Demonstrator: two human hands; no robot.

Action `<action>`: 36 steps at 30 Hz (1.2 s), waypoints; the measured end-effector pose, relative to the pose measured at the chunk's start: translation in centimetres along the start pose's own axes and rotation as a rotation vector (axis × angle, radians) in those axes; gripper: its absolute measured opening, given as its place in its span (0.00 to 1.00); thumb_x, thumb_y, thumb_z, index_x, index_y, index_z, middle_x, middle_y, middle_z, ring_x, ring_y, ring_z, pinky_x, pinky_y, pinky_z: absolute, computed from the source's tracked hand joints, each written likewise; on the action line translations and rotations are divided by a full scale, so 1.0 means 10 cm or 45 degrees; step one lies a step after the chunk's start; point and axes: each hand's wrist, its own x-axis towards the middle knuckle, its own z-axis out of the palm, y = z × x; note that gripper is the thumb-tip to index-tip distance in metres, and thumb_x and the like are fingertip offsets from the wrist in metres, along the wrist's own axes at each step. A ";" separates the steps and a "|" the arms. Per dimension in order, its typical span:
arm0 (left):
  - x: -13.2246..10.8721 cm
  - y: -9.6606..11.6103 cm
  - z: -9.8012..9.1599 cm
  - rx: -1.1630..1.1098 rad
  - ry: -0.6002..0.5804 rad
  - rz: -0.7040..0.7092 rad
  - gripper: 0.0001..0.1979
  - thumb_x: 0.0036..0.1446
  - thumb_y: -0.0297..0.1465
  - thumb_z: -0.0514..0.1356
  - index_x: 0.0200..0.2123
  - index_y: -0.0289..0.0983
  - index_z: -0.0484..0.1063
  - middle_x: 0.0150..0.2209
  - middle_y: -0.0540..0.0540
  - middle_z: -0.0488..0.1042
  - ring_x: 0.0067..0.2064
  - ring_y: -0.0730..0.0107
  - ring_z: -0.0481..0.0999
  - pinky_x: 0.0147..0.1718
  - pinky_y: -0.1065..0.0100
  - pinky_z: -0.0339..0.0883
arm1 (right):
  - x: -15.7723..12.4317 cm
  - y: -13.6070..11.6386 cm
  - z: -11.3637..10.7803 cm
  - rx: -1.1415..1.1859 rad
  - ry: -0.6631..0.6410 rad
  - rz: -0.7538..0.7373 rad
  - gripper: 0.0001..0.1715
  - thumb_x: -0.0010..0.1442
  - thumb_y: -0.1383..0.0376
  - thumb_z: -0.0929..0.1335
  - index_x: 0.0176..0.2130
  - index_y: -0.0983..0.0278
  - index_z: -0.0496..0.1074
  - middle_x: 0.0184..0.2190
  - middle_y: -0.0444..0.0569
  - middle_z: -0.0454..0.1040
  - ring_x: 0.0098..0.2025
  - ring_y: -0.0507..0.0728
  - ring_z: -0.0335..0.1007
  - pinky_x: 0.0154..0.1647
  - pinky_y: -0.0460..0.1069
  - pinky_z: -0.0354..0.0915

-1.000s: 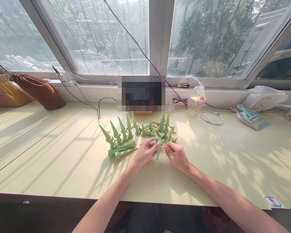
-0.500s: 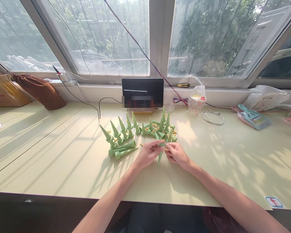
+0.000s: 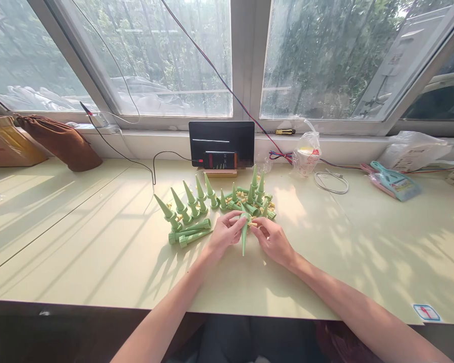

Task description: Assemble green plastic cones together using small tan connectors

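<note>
My left hand [image 3: 227,233] is closed on a green spike [image 3: 244,239], whose tip points down toward the table's front edge. Close on its right, my right hand [image 3: 273,241] pinches a small yellow piece [image 3: 252,222] against the spike's wide end. Several green spikes with collars [image 3: 191,201] stand in a slanting row to the left. Two green spikes [image 3: 194,237] lie flat in front of that row. Just beyond my hands is a pile of green parts [image 3: 249,207] mixed with small yellow pieces, with several spikes upright among them.
A tablet [image 3: 222,138] and a phone [image 3: 220,160] lean on a stand at the back. Farther right are a bagged cup [image 3: 307,154], a coiled white cable [image 3: 331,182] and a blue dustpan [image 3: 395,182]. A brown pouch [image 3: 60,141] lies at the left.
My right hand has shifted slightly down and away from my left fingers, and the yellow piece shows more clearly between them. The green spike in my left hand has moved slightly left.
</note>
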 end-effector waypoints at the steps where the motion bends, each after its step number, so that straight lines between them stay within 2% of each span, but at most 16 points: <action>1: 0.00 0.00 0.00 -0.013 -0.002 -0.004 0.21 0.53 0.47 0.67 0.41 0.37 0.74 0.18 0.58 0.54 0.18 0.83 0.49 0.17 0.74 0.43 | 0.00 0.02 0.00 -0.073 0.005 -0.064 0.16 0.70 0.54 0.62 0.45 0.62 0.70 0.37 0.51 0.75 0.30 0.55 0.68 0.32 0.49 0.64; 5: 0.00 -0.01 0.00 -0.027 -0.025 -0.011 0.22 0.52 0.48 0.68 0.40 0.37 0.74 0.18 0.58 0.53 0.18 0.83 0.49 0.17 0.74 0.42 | 0.01 0.03 -0.02 -0.200 -0.033 -0.212 0.17 0.72 0.57 0.58 0.42 0.61 0.70 0.37 0.52 0.73 0.36 0.57 0.67 0.39 0.51 0.65; 12: -0.02 0.00 0.02 -0.004 -0.082 -0.033 0.24 0.50 0.49 0.68 0.42 0.37 0.73 0.19 0.58 0.55 0.18 0.83 0.50 0.17 0.74 0.42 | -0.01 -0.01 -0.04 -0.159 -0.095 -0.192 0.18 0.72 0.57 0.57 0.35 0.61 0.66 0.30 0.48 0.68 0.30 0.55 0.62 0.35 0.50 0.61; 15: -0.03 0.02 0.02 0.023 -0.109 -0.021 0.25 0.51 0.49 0.68 0.43 0.36 0.73 0.21 0.57 0.56 0.19 0.83 0.51 0.18 0.74 0.42 | -0.01 -0.04 -0.05 -0.037 -0.142 -0.063 0.19 0.71 0.55 0.58 0.31 0.61 0.62 0.24 0.45 0.64 0.25 0.53 0.59 0.29 0.49 0.59; 19: -0.04 0.04 0.03 0.073 -0.135 0.008 0.25 0.52 0.49 0.67 0.45 0.36 0.74 0.23 0.56 0.56 0.20 0.83 0.51 0.18 0.74 0.45 | -0.01 -0.10 -0.06 0.316 -0.280 0.242 0.22 0.68 0.49 0.61 0.29 0.61 0.61 0.17 0.38 0.56 0.17 0.50 0.53 0.19 0.47 0.53; 24: -0.06 0.07 0.05 0.090 -0.144 0.014 0.25 0.52 0.49 0.66 0.45 0.36 0.75 0.24 0.56 0.57 0.21 0.82 0.51 0.19 0.74 0.45 | 0.03 -0.13 -0.11 0.837 -0.454 0.583 0.24 0.62 0.46 0.68 0.30 0.62 0.63 0.18 0.34 0.49 0.14 0.45 0.45 0.12 0.42 0.41; 27: -0.07 0.09 0.07 0.092 -0.156 0.017 0.25 0.52 0.48 0.66 0.45 0.36 0.75 0.24 0.55 0.58 0.21 0.82 0.51 0.19 0.74 0.45 | 0.06 -0.09 -0.13 1.065 -0.531 0.762 0.24 0.59 0.47 0.71 0.30 0.63 0.63 0.18 0.32 0.48 0.14 0.43 0.42 0.11 0.40 0.38; 32: -0.05 0.08 0.07 0.082 -0.151 0.030 0.24 0.52 0.48 0.67 0.44 0.35 0.76 0.25 0.54 0.60 0.22 0.82 0.51 0.19 0.73 0.44 | 0.08 -0.02 -0.14 1.218 -0.571 0.829 0.24 0.57 0.49 0.73 0.29 0.63 0.63 0.18 0.32 0.48 0.14 0.42 0.39 0.10 0.39 0.38; 36: -0.01 0.03 0.04 0.036 -0.120 0.035 0.24 0.52 0.48 0.68 0.44 0.36 0.75 0.22 0.57 0.54 0.21 0.82 0.49 0.19 0.73 0.42 | 0.07 -0.09 -0.09 1.034 -0.431 0.722 0.26 0.60 0.46 0.70 0.29 0.63 0.63 0.19 0.35 0.53 0.13 0.44 0.47 0.10 0.41 0.40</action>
